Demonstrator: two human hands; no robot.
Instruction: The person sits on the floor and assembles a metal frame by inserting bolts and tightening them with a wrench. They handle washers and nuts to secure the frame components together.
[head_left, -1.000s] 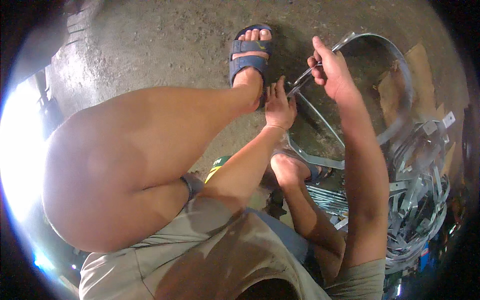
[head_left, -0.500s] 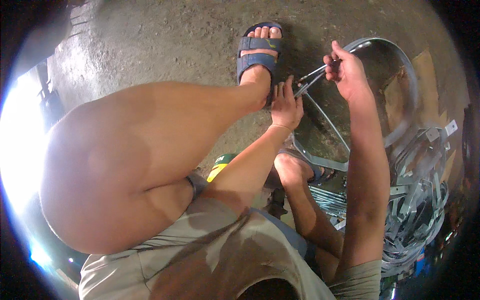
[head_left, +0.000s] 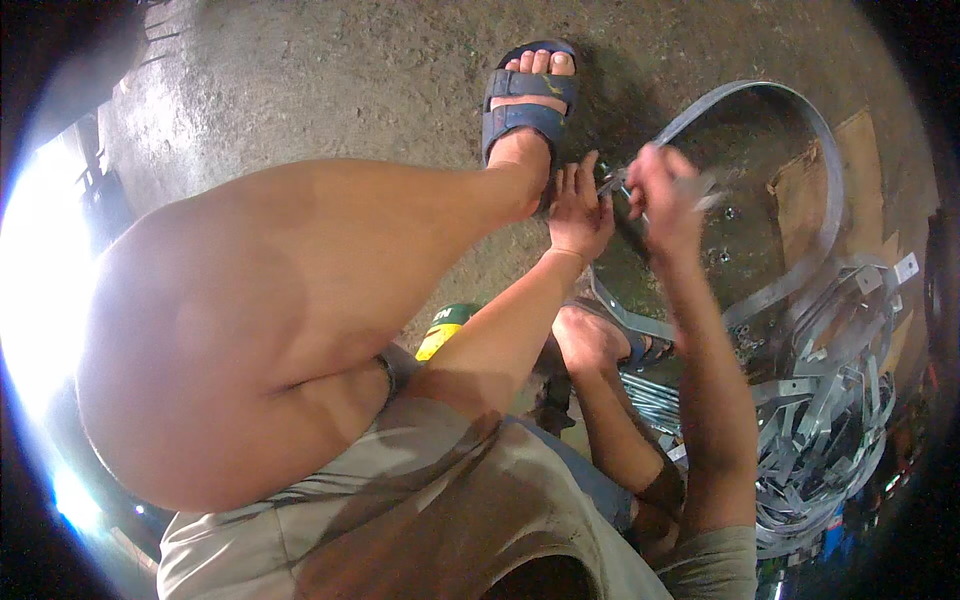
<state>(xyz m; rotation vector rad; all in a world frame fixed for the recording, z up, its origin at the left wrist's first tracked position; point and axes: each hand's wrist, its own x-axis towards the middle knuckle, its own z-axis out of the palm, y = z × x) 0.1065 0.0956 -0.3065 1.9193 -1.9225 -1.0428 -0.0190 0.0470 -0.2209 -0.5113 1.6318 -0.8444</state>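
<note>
A large hoop of flat grey metal band (head_left: 832,165) lies on the floor to the right of my front foot, its bent end near my hands. My left hand (head_left: 580,218) rests by the front sandal and holds the hoop's end at its fingertips, index finger stretched out. Just right of it, my right hand (head_left: 663,195) is curled and smeared by motion. A blurred shiny bit of metal sticks out from its side; what it is cannot be made out. An angled metal strip (head_left: 640,322) runs beside my other foot.
A tangled heap of metal bands and brackets (head_left: 820,430) lies at the right. Several metal rods (head_left: 652,400) are bundled beside my lower leg. Flat cardboard (head_left: 805,195) lies under the hoop. A yellow and green container (head_left: 445,328) stands behind my left forearm. Small nuts (head_left: 728,213) dot the floor.
My right hand has moved down and left toward my left hand and its fingers have curled in. The thin rod across the hoop no longer shows. My left hand has hardly moved.
</note>
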